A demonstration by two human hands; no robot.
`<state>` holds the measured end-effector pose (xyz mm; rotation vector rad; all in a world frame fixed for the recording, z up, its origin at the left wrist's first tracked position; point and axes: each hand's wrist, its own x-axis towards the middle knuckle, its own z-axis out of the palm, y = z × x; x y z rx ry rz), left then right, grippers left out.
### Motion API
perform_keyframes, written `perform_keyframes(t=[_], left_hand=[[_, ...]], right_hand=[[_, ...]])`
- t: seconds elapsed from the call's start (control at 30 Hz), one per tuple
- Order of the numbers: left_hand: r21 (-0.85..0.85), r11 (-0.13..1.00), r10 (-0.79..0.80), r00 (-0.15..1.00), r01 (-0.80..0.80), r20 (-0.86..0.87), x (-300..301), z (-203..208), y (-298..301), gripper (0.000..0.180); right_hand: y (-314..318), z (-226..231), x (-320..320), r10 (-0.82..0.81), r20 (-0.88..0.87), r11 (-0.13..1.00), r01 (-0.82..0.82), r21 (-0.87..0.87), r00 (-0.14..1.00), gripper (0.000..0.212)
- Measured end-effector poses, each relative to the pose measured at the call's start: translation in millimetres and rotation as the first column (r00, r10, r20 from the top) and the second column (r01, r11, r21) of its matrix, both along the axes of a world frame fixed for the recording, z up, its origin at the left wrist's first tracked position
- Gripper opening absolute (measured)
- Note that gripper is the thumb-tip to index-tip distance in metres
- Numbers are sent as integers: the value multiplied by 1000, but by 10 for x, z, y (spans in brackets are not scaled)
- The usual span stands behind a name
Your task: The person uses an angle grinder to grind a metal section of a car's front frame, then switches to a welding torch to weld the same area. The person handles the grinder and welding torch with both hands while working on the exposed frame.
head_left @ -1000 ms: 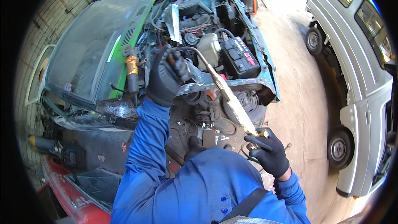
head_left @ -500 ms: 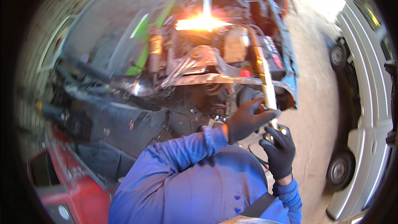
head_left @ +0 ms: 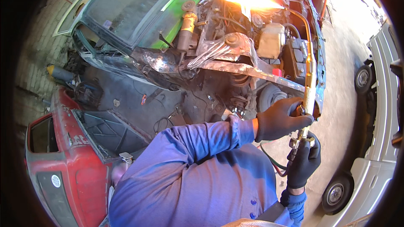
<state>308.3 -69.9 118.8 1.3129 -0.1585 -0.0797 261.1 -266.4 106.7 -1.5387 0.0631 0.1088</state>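
A long brass gas torch [head_left: 309,75] with a bent neck burns over the engine bay, its bright orange flame [head_left: 248,1] pointing left. My left hand [head_left: 278,121], in a black glove, is closed at the valve end of the torch, thumb and fingers at a knob. Just below, my black-gloved right hand [head_left: 303,162] wraps round the base of the torch near the brass fittings. Green and red hoses [head_left: 271,157] hang beside my right hand. A bundle of thin metal rods [head_left: 212,54] lies on the fender, next to an angle grinder [head_left: 186,31].
The stripped car [head_left: 126,6] stands in front, with a battery [head_left: 294,61] and pale plastic tank [head_left: 271,40] in its bay. A red vehicle body [head_left: 82,159] is at lower left. A white van [head_left: 378,143] stands right. Cables lie on the floor.
The view has shifted, so the car, torch and hands sit farther right, and the car higher. Both hands keep their hold on the torch. The flame looks larger.
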Motion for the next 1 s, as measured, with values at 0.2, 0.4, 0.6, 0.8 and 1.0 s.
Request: perform_keyframes(t=[0.2,0.4,0.6,0.8,1.0], left_hand=[[28,1000,-3,1000,2,15,-6,10,9,40],[467,832,113,916,-298,384,-140,-10,210,55],[596,761,-222,760,-257,611,-247,-197,143,76],[496,796,-142,690,-347,710,-221,-278,71,57],[482,802,-136,678,-353,722,-221,-316,33,55]], right_hand=[[36,55,-23,10,12,998,-11,55,1000,31],[10,-3,24,18,-38,997,-15,78,999,31],[-94,-19,61,36,-17,997,-37,-66,999,36],[-76,-2,68,51,-36,998,-50,27,998,36],[-84,-70,107,42,28,999,-41,-32,999,34]])
